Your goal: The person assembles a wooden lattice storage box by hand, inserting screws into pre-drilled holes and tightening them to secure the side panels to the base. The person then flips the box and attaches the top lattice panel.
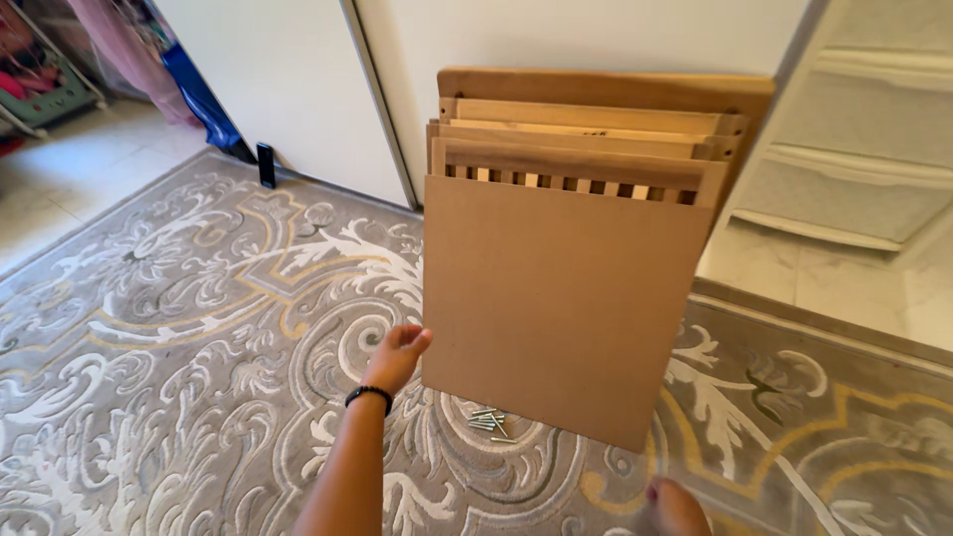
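A flat brown board [561, 298] leans upright at the front of a stack of wooden panels and slatted frames [596, 129] propped against a white wall. My left hand [397, 357], with a black band on the wrist, reaches toward the board's lower left edge, fingers together and holding nothing; whether it touches the board is unclear. Only the blurred tip of my right hand [678, 506] shows at the bottom edge, below the board's lower right corner. A small pile of metal screws [488, 424] lies on the carpet just under the board.
A grey and cream patterned carpet [179, 337] covers the floor. A small black object [265, 165] stands by the wall at the left. White plastic drawers [854, 149] stand at the right on pale tile. A laundry rack with clothes [40, 69] is at the far left.
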